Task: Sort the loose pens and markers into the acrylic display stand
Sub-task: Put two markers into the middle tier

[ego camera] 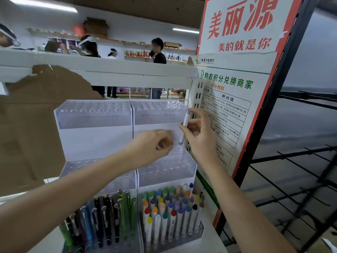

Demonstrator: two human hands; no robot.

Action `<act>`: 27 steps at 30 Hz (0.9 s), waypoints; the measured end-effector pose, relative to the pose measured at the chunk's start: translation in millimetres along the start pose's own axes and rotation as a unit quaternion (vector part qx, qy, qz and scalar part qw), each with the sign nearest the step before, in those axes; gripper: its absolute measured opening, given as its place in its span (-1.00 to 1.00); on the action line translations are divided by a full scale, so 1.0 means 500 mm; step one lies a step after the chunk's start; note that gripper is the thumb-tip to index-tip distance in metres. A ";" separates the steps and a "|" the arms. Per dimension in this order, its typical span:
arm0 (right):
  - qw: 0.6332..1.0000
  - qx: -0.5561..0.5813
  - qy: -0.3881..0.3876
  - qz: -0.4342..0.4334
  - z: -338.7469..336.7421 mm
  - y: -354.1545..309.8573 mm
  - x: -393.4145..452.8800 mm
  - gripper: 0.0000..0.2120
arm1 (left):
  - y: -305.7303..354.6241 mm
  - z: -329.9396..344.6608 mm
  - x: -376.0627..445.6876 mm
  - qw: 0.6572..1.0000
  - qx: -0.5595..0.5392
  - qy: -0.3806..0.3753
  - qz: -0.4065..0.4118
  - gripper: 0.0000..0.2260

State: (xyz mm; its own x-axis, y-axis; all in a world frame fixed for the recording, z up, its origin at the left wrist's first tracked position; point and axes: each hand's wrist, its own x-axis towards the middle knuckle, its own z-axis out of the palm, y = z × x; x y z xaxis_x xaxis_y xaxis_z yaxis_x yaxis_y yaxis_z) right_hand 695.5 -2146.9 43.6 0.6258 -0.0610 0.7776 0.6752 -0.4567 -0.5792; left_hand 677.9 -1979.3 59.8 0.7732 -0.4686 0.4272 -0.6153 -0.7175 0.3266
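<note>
The acrylic display stand [94,143] has stepped tiers of hole racks on a white shelf. My right hand [198,136] pinches a white pen [184,130] upright, its tip down at the holes of the middle right tier [169,168]. My left hand [151,147] hovers in front of that same tier with curled fingers; something small and white may sit between them, but I cannot tell what. The bottom tier holds dark and green pens [102,221] on the left and colour-capped markers [171,212] on the right. The top tiers [94,114] show no pens.
A poster board [235,99] stands right beside the stand, touching my right hand's side. Black wire racking [291,161] lies further right. Brown cardboard [32,125] backs the shelf on the left. People stand at far shelves behind.
</note>
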 end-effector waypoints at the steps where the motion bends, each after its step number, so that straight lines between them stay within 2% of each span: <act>1: 1.000 0.000 0.003 -0.001 0.002 0.004 -0.002 -0.54 | -0.002 0.002 -0.004 1.000 0.025 -0.016 0.004 -0.89; 6: 0.999 -0.042 0.000 -0.032 0.009 0.014 -0.001 -0.52 | 0.000 0.010 -0.011 0.990 0.122 -0.066 0.008 -0.78; 9: 0.998 -0.055 -0.003 -0.041 0.010 0.018 0.001 -0.52 | 0.001 0.014 -0.012 0.990 0.123 -0.065 0.023 -0.79; 13: 0.997 -0.059 0.007 -0.041 0.015 0.026 -0.007 -0.70 | -0.001 0.018 -0.011 0.991 0.111 -0.064 0.030 -0.79; 18: 0.992 -0.112 0.025 -0.057 0.014 0.019 0.006 -0.83 | -0.005 0.022 -0.013 0.992 0.107 -0.066 0.029 -0.78; 24: 0.987 -0.141 -0.021 -0.075 0.010 0.017 0.030 -0.90 | -0.004 0.023 -0.013 0.994 0.091 -0.056 0.030 -0.80; 27: 0.976 -0.196 -0.046 -0.085 0.031 0.029 0.015 -0.84 | -0.003 0.024 -0.011 0.994 0.092 -0.046 0.039 -0.83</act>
State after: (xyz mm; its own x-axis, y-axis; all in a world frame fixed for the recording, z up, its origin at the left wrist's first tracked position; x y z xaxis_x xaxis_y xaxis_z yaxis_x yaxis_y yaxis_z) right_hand 716.0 -2140.2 37.2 0.5616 0.1168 0.8191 0.5830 -0.7583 -0.2916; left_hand 676.2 -1981.9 46.7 0.7404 -0.5659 0.3628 -0.6419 -0.7554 0.1318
